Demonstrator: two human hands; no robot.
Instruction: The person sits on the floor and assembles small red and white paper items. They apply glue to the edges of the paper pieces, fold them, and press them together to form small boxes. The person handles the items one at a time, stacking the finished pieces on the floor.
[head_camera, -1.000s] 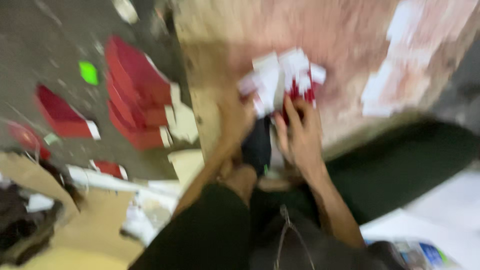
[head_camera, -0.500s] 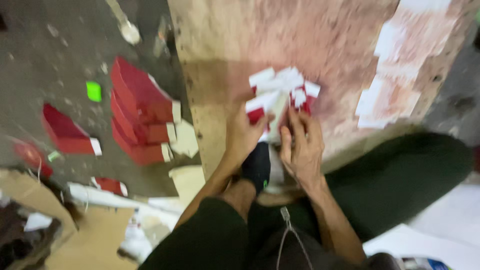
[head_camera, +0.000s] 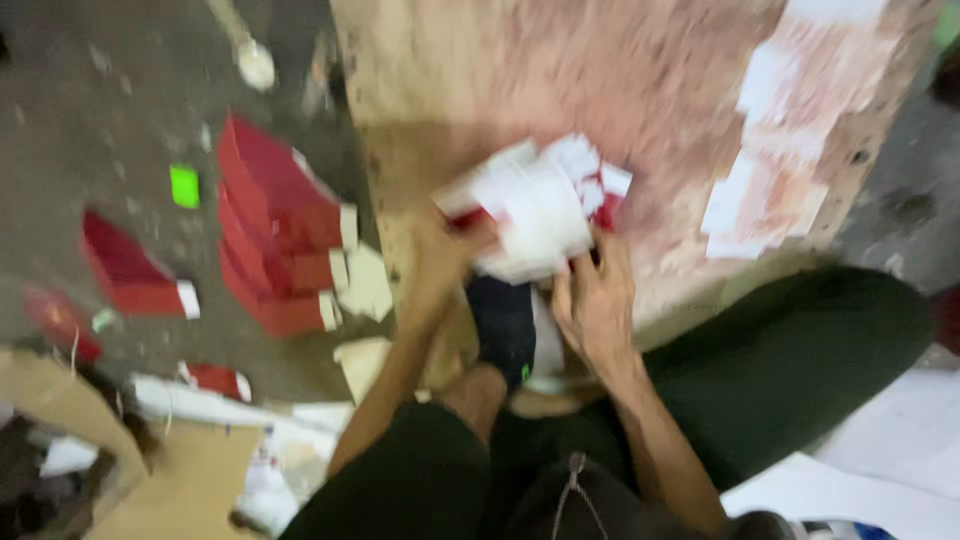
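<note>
Paper stack (head_camera: 535, 210) | left hand (head_camera: 445, 255), right hand (head_camera: 595, 305); fingers closed on it; wooden board (head_camera: 600, 70)

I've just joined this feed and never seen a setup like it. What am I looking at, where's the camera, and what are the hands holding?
There is no machine: a person's two bare hands work here, filmed by one camera on their head looking down. The left hand and right hand both grip a bundle of white and red paper sheets over a worn wooden board. More sheets lie on the board at right. On the grey floor at left lie stacked red boxes. The picture is blurred, so finer details are unclear.
</note>
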